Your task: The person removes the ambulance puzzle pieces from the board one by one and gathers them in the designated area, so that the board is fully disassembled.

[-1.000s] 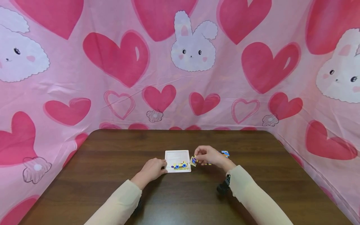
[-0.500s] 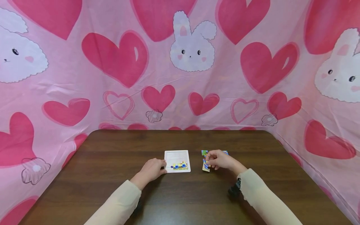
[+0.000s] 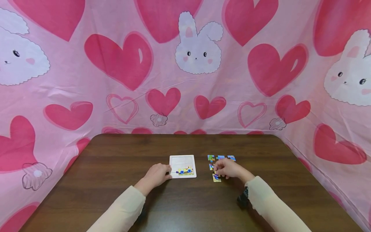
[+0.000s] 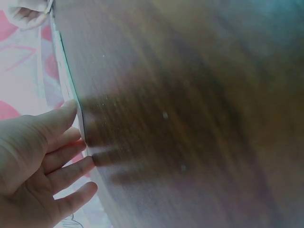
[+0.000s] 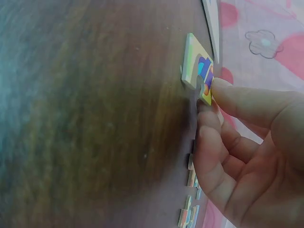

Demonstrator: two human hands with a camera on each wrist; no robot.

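In the head view, my left hand (image 3: 157, 174) rests at the left rim of a white puzzle tray (image 3: 195, 166). Its thumb and fingertips touch the edge, with the fingers mostly straight in the left wrist view. Inside the tray, joined puzzle pieces (image 3: 185, 171) with a yellow and blue vehicle picture fill the lower strip. To the right, my right hand (image 3: 230, 168) pinches a puzzle piece (image 5: 192, 61) between thumb and fingers. That piece is pale yellow with blue and purple print, tilted in the right wrist view and low over the table.
Several loose puzzle pieces lie around the right hand, among them a green and blue one (image 3: 211, 157) and a blue one (image 3: 232, 158); some are partly hidden by the hand. The dark wooden table (image 3: 130, 151) meets a pink heart-print cloth (image 3: 127, 112) behind it.
My right hand has moved right, away from the tray, with the puzzle piece, then brought it slightly nearer to me. The left hand stays at the tray's rim.
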